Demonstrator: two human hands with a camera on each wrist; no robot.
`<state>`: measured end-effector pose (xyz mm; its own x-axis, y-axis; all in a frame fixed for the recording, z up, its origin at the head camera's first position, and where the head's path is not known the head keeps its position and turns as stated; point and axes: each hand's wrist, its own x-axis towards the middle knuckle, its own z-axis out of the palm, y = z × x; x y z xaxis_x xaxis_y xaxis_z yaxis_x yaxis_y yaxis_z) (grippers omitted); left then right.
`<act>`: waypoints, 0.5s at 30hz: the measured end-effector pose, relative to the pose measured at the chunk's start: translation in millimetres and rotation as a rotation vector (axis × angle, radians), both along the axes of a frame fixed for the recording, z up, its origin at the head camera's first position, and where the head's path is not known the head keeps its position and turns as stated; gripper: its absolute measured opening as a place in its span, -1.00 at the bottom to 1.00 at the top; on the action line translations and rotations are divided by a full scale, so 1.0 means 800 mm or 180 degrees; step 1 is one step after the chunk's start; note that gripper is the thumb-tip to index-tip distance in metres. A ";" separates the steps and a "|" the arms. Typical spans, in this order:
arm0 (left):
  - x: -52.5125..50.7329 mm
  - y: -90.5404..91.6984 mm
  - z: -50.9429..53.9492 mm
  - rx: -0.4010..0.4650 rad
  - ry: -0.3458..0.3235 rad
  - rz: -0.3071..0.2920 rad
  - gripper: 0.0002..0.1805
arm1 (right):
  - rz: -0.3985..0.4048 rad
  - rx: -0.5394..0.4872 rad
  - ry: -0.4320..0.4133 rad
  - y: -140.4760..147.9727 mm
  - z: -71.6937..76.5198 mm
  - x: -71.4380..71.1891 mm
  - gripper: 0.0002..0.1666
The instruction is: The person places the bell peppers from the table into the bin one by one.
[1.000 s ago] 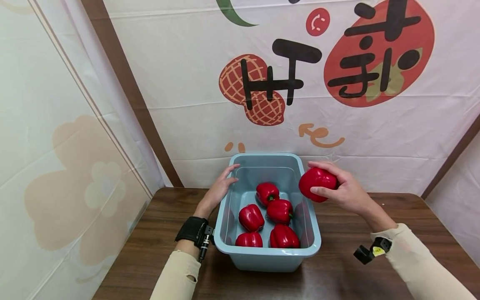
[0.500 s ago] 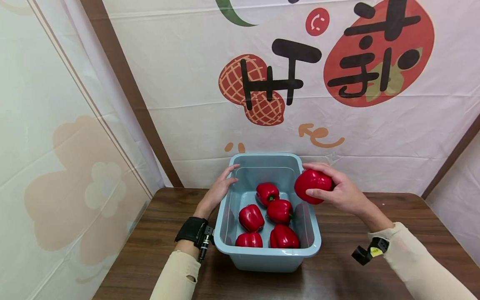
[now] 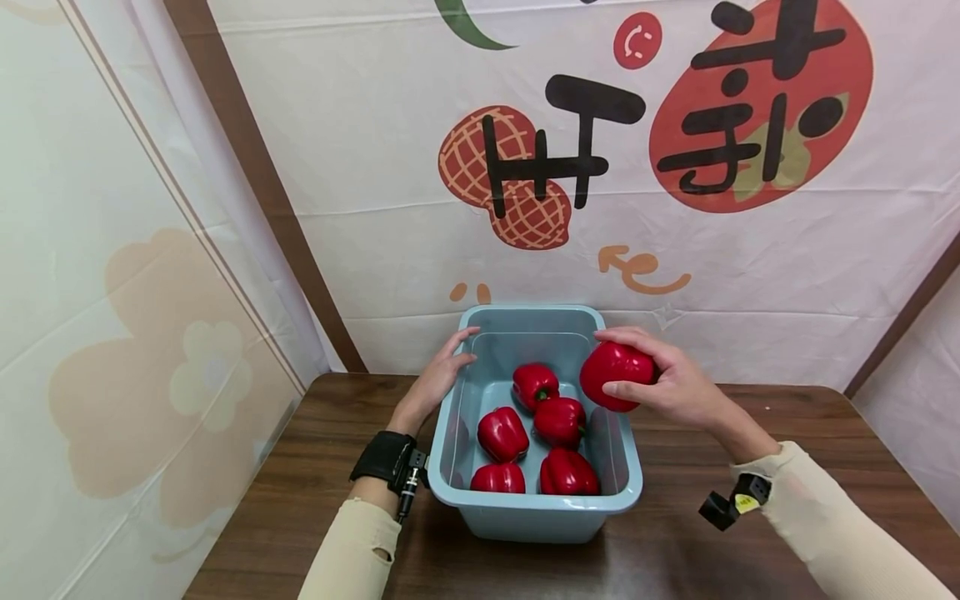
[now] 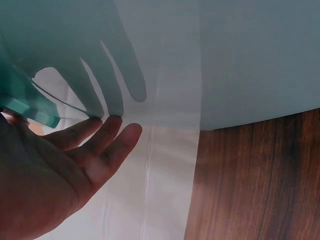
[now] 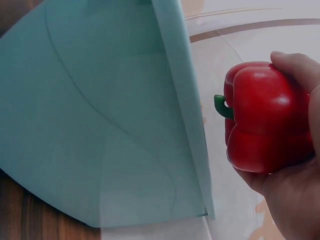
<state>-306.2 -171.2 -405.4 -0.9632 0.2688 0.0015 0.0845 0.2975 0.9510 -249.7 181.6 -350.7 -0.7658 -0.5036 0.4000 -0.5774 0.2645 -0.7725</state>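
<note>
My right hand grips a glossy red bell pepper above the right rim of a light blue plastic basin. In the right wrist view, the pepper shows a short green stem pointing toward the basin's outer wall, with some distance between. On the opposite side, my left hand holds the basin's left rim, its digits reaching over the edge. Fingertips touch the outer wall in the left wrist view. Several red bell peppers lie on the basin floor, one of them a front-right pepper.
The basin stands on a dark brown wooden table. A white printed cloth hangs right behind the table, and another cloth panel closes off the left side.
The right hand has carried its bell pepper leftward and slightly down, from beside the basin to over its right rim. The left hand and the peppers inside have stayed put.
</note>
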 end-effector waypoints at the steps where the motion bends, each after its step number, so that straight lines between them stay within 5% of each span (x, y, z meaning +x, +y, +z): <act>1: 0.000 0.000 0.000 -0.0002 0.0001 -0.0001 -0.44 | 0.0007 0.0020 0.0006 -0.001 0.000 0.000 -0.13; 15: 0.002 0.000 0.001 0.0016 -0.0008 -0.0027 -0.45 | 0.0227 0.0055 -0.0112 -0.014 -0.007 -0.003 -0.12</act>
